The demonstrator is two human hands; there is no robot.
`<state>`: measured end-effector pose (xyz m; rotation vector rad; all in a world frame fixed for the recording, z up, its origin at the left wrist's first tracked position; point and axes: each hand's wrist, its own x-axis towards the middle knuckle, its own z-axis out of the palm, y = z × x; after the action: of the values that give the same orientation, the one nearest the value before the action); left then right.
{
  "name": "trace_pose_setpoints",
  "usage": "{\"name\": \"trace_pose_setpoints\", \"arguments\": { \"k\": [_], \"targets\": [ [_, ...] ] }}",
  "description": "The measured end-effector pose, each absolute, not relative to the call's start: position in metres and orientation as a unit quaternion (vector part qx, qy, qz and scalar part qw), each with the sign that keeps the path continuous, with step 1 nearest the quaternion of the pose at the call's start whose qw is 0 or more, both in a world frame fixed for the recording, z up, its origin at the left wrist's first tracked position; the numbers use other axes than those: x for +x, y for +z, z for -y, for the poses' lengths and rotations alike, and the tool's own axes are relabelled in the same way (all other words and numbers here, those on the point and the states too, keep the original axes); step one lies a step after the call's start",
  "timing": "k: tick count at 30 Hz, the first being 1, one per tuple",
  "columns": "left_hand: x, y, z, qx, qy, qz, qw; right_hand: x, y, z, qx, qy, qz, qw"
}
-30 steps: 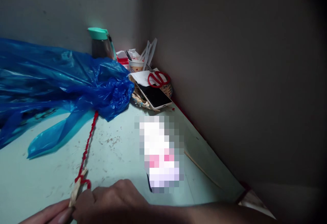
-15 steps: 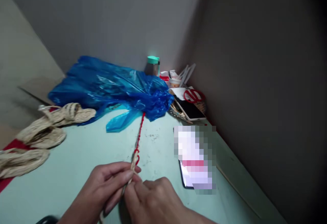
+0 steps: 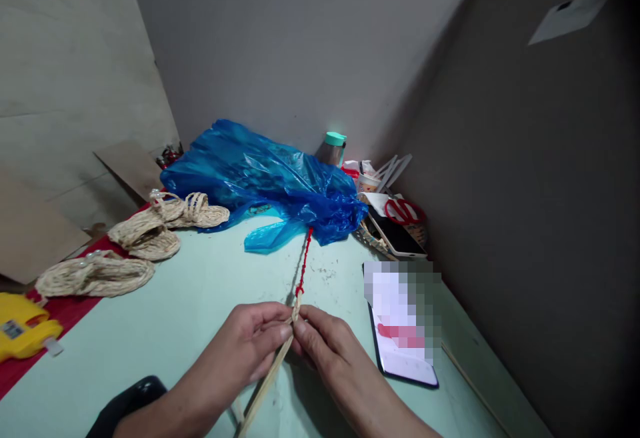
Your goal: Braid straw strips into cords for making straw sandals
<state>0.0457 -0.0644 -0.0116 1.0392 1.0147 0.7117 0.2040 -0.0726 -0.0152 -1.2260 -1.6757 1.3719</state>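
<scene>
Lying at nine o'clock from the hands is one yellow tool [image 3: 20, 335], with three straw sandals [image 3: 100, 278] between nine and eleven; one black object [image 3: 131, 398], partly cut off, sits at eight. One left hand [image 3: 255, 341] has thumb and fingers pinched together on one straw braid [image 3: 297, 306], over the table [image 3: 210, 271], its loose strands trailing toward seven o'clock. One blue bag [image 3: 280, 181] spans eleven to twelve; one red cord [image 3: 305, 261] runs from its edge down to the braid's tip. One right hand [image 3: 333, 351] likewise pinches the braid. One bottle [image 3: 334, 149] stands near twelve; at one are one cup [image 3: 369, 185], one basket [image 3: 373, 242] and one pair of scissors [image 3: 404, 211]. Two phones follow: one dark phone [image 3: 397, 236] on the basket, one lit phone [image 3: 413, 370] at three.
</scene>
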Motion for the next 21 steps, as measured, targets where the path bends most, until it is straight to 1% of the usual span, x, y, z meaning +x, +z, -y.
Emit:
{"name": "trace_pose_setpoints", "arguments": {
  "k": [1, 3, 5, 6, 8, 10, 14, 18, 21],
  "targets": [
    [0.046, -0.012, 0.066, 0.508, 0.311, -0.458, 0.660, 0.204, -0.016, 0.072, -0.460, 0.527, 0.637, 0.324],
    [0.045, -0.011, 0.069, 0.615, 0.290, -0.477, 0.557, 0.205, -0.016, 0.072, -0.448, 0.537, 0.635, 0.329],
    [0.044, -0.008, 0.073, 0.689, 0.251, -0.503, 0.458, 0.206, -0.016, 0.072, -0.453, 0.525, 0.638, 0.334],
    [0.043, -0.006, 0.074, 0.707, 0.230, -0.515, 0.427, 0.206, -0.016, 0.073, -0.463, 0.512, 0.642, 0.334],
    [0.042, -0.001, 0.076, 0.725, 0.207, -0.532, 0.386, 0.206, -0.017, 0.073, -0.487, 0.490, 0.645, 0.326],
    [0.042, 0.002, 0.076, 0.742, 0.210, -0.528, 0.357, 0.205, -0.017, 0.074, -0.495, 0.493, 0.641, 0.317],
    [0.043, -0.001, 0.077, 0.805, 0.233, -0.447, 0.312, 0.206, -0.017, 0.074, -0.471, 0.519, 0.635, 0.325],
    [0.046, -0.012, 0.081, 0.857, 0.234, -0.396, 0.231, 0.206, -0.017, 0.073, -0.462, 0.577, 0.579, 0.343],
    [0.047, -0.022, 0.083, 0.884, 0.231, -0.356, 0.195, 0.205, -0.014, 0.072, -0.443, 0.635, 0.522, 0.358]
  ]
}}
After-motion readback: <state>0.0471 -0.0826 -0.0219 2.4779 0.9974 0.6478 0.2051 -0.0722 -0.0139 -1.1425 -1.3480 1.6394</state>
